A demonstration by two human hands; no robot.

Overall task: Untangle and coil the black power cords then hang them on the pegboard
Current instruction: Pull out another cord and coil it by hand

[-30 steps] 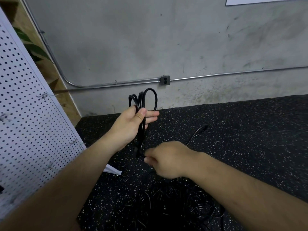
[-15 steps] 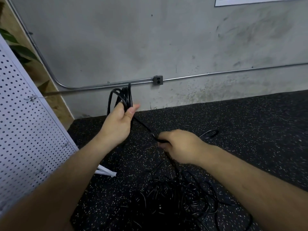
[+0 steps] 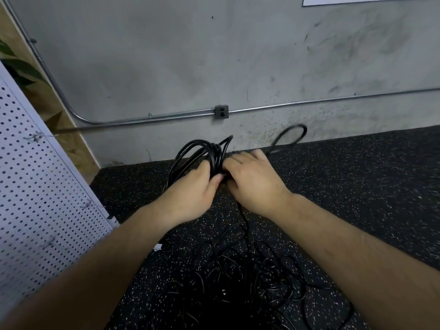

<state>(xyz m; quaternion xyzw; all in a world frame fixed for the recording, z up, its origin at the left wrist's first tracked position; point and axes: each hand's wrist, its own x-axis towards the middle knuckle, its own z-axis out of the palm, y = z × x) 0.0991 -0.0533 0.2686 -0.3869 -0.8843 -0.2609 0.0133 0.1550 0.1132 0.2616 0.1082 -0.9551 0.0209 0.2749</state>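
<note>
My left hand [image 3: 195,189] grips a coil of black power cord [image 3: 202,151], its loops sticking up and to the left above my fingers. My right hand [image 3: 252,179] is pressed against the coil from the right and holds a strand of the same cord; a blurred loop of it [image 3: 289,135] swings out to the upper right. A tangled heap of black cords [image 3: 250,277] lies on the speckled black mat [image 3: 357,186] under my forearms. The white pegboard [image 3: 35,198] leans at the left, with small wire hooks [image 3: 34,137] on it.
A grey concrete wall rises behind the mat, with a metal conduit and an outlet box [image 3: 221,111] on it. Plant leaves [image 3: 19,70] and a wooden panel show behind the pegboard. A small white piece [image 3: 158,247] lies at the pegboard's foot.
My right hand rose from the trailing cord up to the coil, bringing a new loop with it. The left hand kept its grip while the coil tilted lower.
</note>
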